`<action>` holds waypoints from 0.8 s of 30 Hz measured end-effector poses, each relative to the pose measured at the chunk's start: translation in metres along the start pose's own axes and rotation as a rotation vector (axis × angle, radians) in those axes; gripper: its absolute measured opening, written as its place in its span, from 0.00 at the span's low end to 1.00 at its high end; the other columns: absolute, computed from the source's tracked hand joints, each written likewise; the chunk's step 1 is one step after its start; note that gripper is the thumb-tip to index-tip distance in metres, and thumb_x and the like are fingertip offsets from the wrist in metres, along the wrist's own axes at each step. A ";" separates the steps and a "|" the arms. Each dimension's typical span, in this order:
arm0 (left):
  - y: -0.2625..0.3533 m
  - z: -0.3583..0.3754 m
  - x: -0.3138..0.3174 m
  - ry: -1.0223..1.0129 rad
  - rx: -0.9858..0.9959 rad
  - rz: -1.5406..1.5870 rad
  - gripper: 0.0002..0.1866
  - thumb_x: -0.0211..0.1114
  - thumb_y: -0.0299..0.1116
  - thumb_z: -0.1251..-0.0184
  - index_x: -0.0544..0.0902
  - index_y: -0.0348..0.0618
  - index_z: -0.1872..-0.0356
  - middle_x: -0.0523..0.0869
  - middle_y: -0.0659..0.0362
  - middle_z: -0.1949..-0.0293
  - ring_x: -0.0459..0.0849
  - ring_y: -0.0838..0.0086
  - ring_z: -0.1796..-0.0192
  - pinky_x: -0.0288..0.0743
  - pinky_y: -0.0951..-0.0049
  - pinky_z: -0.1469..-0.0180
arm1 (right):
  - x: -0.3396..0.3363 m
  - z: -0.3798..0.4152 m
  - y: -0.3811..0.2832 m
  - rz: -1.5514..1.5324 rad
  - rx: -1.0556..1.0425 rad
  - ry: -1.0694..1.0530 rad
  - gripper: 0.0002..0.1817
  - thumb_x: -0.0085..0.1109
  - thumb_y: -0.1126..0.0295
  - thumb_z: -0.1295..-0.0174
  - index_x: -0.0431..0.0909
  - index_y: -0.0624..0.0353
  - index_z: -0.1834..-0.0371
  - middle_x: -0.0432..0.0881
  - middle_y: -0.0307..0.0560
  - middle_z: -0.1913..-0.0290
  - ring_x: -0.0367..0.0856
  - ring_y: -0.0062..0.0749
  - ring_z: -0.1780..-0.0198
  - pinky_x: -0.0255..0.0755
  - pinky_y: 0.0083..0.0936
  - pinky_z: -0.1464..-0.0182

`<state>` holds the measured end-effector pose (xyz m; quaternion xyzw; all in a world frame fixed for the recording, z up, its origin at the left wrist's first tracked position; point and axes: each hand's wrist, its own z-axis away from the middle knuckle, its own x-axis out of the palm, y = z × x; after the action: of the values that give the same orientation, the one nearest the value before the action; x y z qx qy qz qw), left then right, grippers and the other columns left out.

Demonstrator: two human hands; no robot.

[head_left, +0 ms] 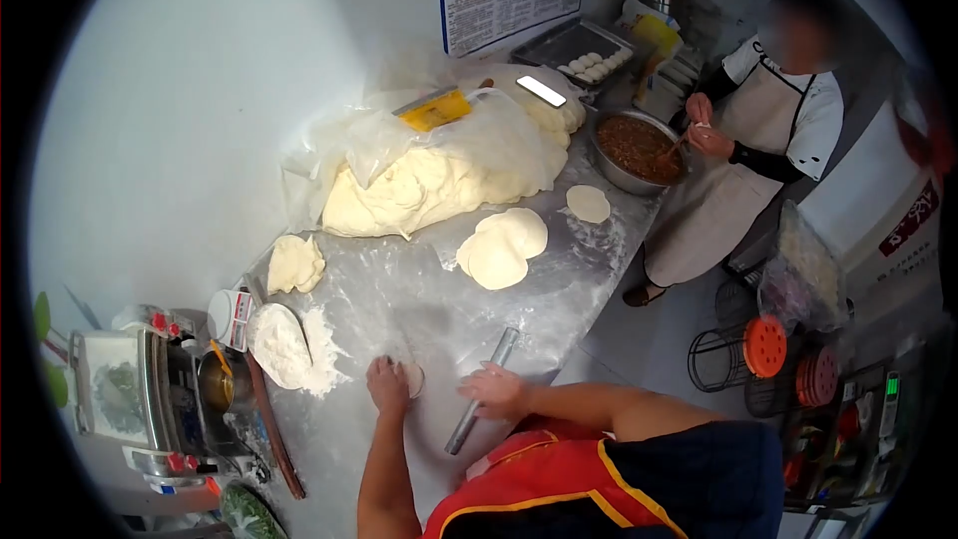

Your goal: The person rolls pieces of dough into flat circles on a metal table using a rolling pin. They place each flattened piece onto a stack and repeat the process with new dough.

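Observation:
Low on the metal table, my left hand [387, 385] has its fingers bent at the edge of a small flat dough round [413, 379], partly covered by the hand. To its right, my right hand [496, 389] lies across a grey rolling pin [506, 347], gripping its middle; the pin slants on the table beside the round. Further back are several overlapping rolled dough wrappers [504, 246] and a single wrapper [588, 204]. A big mass of dough [409, 198] sits under clear plastic, with a smaller dough lump [296, 264] at its left.
A flour heap [282, 344] and a scale [231, 317] stand at the left. A bowl of brown filling [639, 148] is at the back right, near a co-worker [758, 130] in an apron. A tray [569, 48] holds several pieces. A scraper [435, 110] and a phone [541, 91] lie on the plastic.

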<state>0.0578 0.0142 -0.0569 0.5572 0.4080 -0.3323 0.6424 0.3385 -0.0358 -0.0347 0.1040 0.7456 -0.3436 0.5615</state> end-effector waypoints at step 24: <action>0.036 0.102 -0.003 0.060 -0.018 -0.107 0.33 0.54 0.46 0.26 0.62 0.38 0.27 0.63 0.48 0.25 0.55 0.57 0.21 0.44 0.47 0.22 | -0.001 -0.039 0.031 0.153 0.225 0.276 0.35 0.64 0.59 0.40 0.68 0.69 0.33 0.71 0.64 0.33 0.69 0.54 0.32 0.58 0.49 0.29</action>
<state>0.1043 -0.0808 -0.0337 0.5383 0.4592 -0.3456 0.6164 0.3252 0.0118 -0.0408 0.2688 0.7623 -0.3636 0.4631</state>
